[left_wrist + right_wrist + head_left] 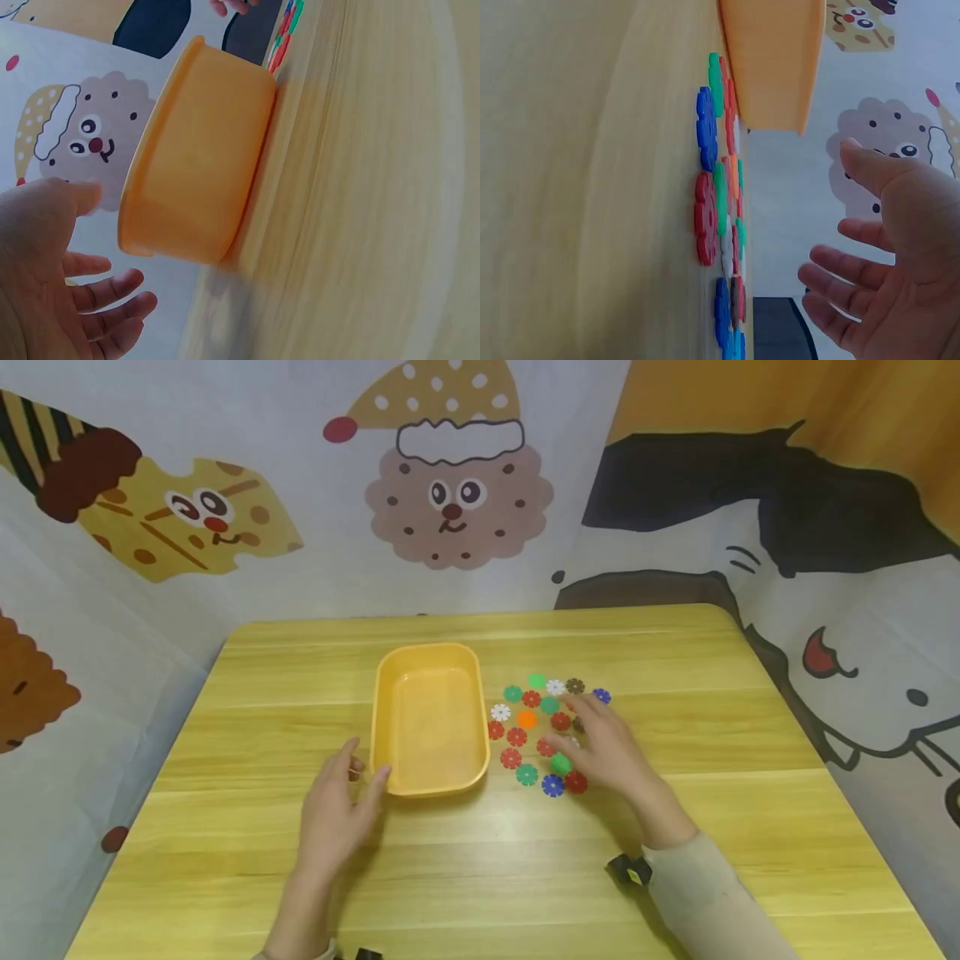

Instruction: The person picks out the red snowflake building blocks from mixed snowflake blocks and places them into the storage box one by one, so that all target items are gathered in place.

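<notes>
An orange-yellow plastic tray (pixel 431 792) stands on the table with nothing inside it. My left hand (pixel 333 810) is beside its near left corner, fingers loosely bent and holding nothing; in the left wrist view a gap shows between this hand (pixel 52 277) and the tray wall (pixel 195 150). To the tray's right lie several flower-shaped plastic discs, among them an orange disc (pixel 527 719), a blue disc (pixel 552 785) and a red disc (pixel 705 219). Above the discs' right side hovers my right hand (pixel 603 747), fingers spread and nothing in them. It covers some discs in the head view.
The wooden table (pixel 465 877) has its far edge against a cloth (pixel 300 585) printed with cartoon figures. A small black device (pixel 630 869) is strapped at the right wrist, and a long sleeve (pixel 712 893) covers that forearm.
</notes>
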The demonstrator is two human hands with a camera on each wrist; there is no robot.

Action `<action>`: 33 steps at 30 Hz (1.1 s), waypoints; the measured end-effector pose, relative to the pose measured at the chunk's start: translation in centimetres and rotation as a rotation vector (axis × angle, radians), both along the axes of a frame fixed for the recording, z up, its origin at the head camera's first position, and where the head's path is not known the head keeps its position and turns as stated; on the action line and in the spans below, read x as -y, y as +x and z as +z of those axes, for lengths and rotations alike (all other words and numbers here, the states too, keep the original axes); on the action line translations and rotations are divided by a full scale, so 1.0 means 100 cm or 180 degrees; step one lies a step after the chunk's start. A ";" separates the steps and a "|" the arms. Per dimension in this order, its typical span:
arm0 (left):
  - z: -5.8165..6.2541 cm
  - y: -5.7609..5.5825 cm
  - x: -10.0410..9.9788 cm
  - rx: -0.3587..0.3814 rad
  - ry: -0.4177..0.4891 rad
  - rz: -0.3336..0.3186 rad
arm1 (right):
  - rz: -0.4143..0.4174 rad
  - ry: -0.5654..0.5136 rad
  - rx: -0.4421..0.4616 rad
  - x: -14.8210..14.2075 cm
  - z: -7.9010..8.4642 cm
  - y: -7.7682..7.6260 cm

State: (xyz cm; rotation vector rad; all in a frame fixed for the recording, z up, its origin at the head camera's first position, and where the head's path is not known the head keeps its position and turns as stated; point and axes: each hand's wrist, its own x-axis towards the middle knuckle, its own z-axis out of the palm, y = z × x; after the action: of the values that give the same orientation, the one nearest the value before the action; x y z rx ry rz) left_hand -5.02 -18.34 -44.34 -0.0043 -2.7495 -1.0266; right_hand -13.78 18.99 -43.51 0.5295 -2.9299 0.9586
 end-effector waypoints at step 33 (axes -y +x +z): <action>-0.009 -0.008 -0.013 -0.0157 0.0619 0.0318 | 0.0555 0.0189 0.0182 0.058 -0.015 -0.037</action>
State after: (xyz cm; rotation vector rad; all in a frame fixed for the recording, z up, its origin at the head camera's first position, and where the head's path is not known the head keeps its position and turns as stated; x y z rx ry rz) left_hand -5.81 -17.07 -45.23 0.1341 -2.5664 -1.2428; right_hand -17.46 13.19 -44.98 0.7847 -3.0114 0.9186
